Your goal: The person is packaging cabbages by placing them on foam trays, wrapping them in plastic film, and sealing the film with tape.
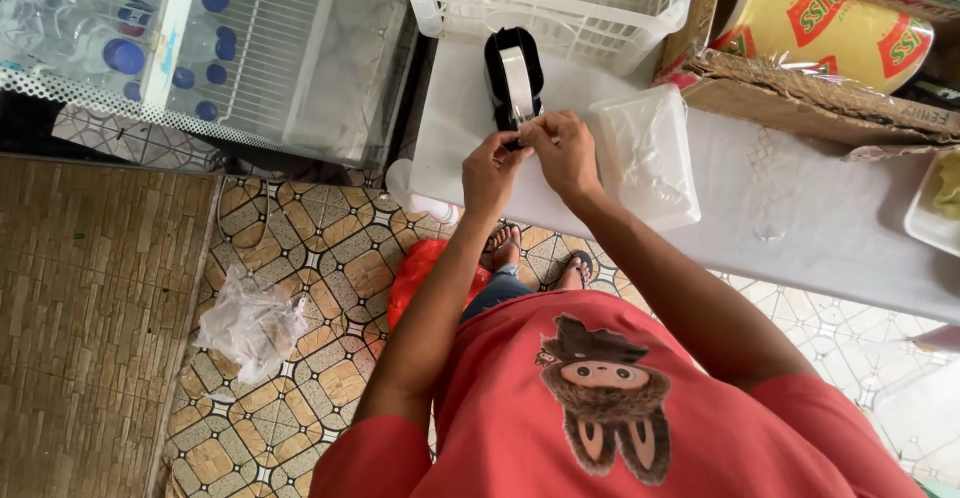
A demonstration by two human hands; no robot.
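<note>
At upper centre of the frame a black tape dispenser stands on the white worktop. Both the left hand and right hand pinch the strip at its near end, pulled out but seemingly not yet torn off. Just right lies a closed clear plastic container, no tape visible on it.

Small shop: bottled-drink cooler, packing counter

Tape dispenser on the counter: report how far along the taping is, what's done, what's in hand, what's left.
Done: the clear lidded container sits beside the black tape dispenser on the white counter; whether its lid is fully shut I cannot tell. In hand: the left hand and right hand pinch the tape end at the dispenser's front. Left: no tape strip shows on the container, so sealing appears not yet done.
</note>
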